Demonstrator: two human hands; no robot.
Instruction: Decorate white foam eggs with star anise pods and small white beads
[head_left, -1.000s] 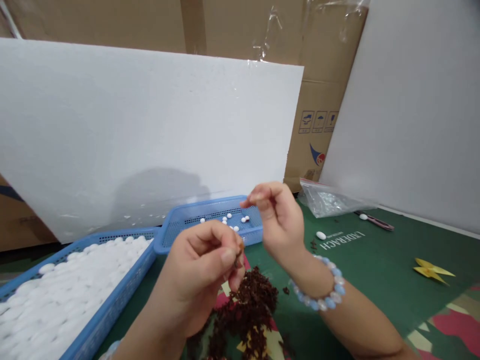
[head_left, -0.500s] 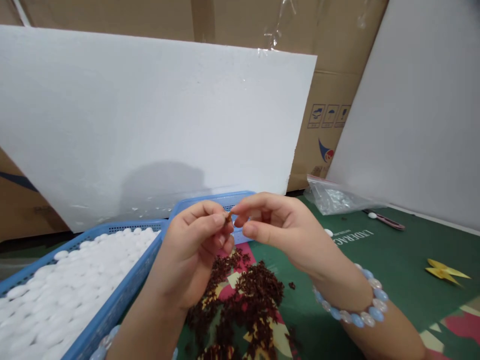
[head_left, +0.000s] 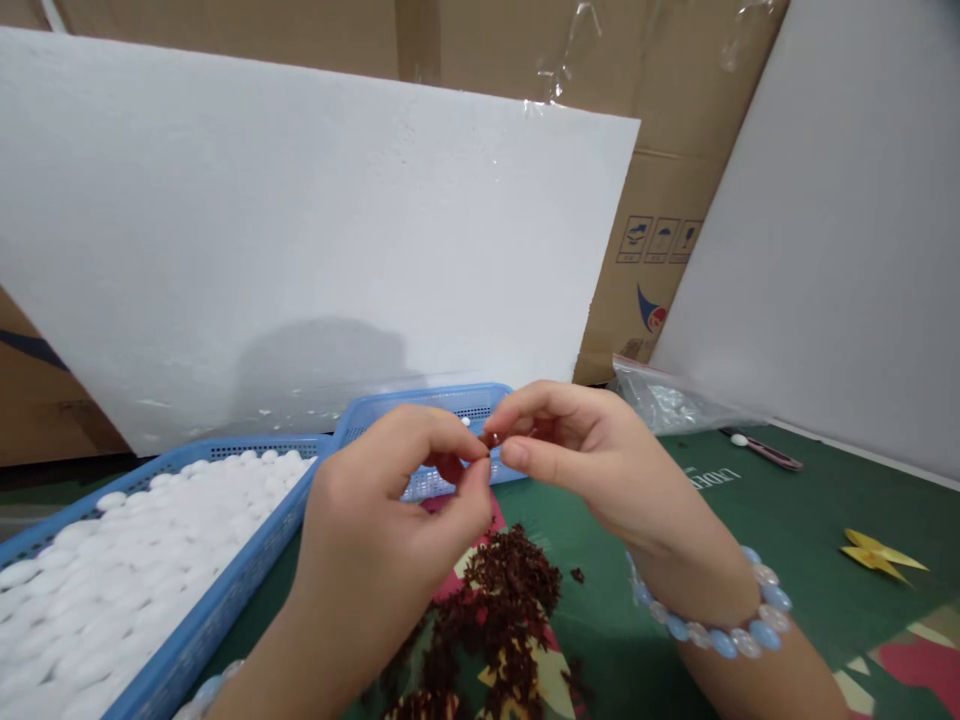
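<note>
My left hand [head_left: 401,510] is closed in a pinch, thumb and forefinger together on a small brown piece [head_left: 490,440] that is mostly hidden by the fingertips. Against the same piece, my right hand [head_left: 592,450] brings its forefinger and thumb nearly together; its other fingers are curled. Both hands are held up over a heap of dark reddish-brown crumpled bits [head_left: 517,575] on the green printed table cover [head_left: 615,590]. A beaded bracelet [head_left: 724,640] circles the right wrist.
A blue basket [head_left: 251,555] full of white oval pieces [head_left: 142,570] stands at left. Behind my hands is another blue basket [head_left: 356,430]. Tweezers [head_left: 776,457], a clear plastic bag [head_left: 660,400] and a folded yellow piece [head_left: 874,552] lie at right. A white board [head_left: 315,220] stands behind.
My left hand has turned over, its back now towards me, and its pinch has moved right. My right fingertips have closed in on the small brown piece.
</note>
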